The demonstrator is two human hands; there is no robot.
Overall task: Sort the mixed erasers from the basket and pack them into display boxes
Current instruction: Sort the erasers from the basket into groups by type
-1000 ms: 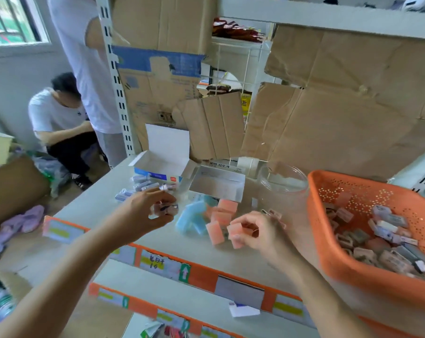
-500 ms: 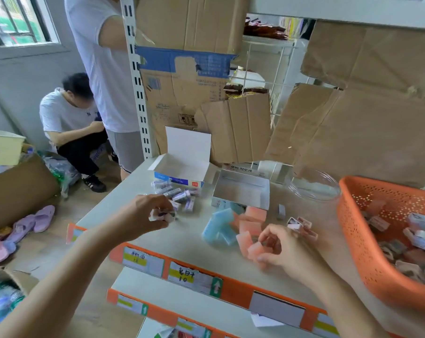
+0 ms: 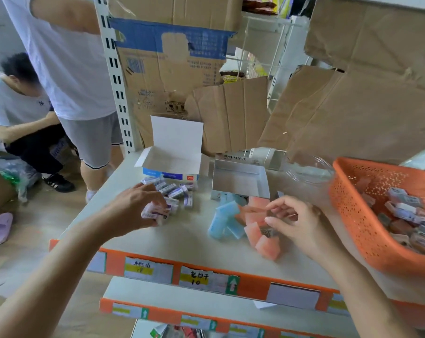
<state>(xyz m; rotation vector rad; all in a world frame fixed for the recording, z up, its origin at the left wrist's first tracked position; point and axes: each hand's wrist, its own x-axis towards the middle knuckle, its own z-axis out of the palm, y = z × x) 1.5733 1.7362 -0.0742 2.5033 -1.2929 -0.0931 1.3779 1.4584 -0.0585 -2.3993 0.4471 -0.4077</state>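
Note:
My left hand [image 3: 135,208] is closed around a few white sleeved erasers [image 3: 155,212], at the near edge of a pile of the same erasers [image 3: 174,191]. Behind that pile stands an open white display box [image 3: 171,164] with a blue front. A second open grey box [image 3: 240,181] stands to its right. Blue erasers [image 3: 224,222] and pink erasers [image 3: 262,236] lie in a heap at the shelf's middle. My right hand [image 3: 294,223] hovers just right of the pink ones, fingers apart and holding nothing. The orange basket [image 3: 357,230] of mixed erasers sits at the right.
A clear plastic bowl [image 3: 309,169] sits between the grey box and the basket. Cardboard sheets [image 3: 353,106] line the back of the shelf [image 3: 189,247]. One person stands [image 3: 72,69] and another crouches [image 3: 18,113] on the floor to the left.
My right hand let go of the pink eraser, which now lies in the heap, and its fingers spread. My left hand moved slightly toward the white eraser pile. The camera view shifted left.

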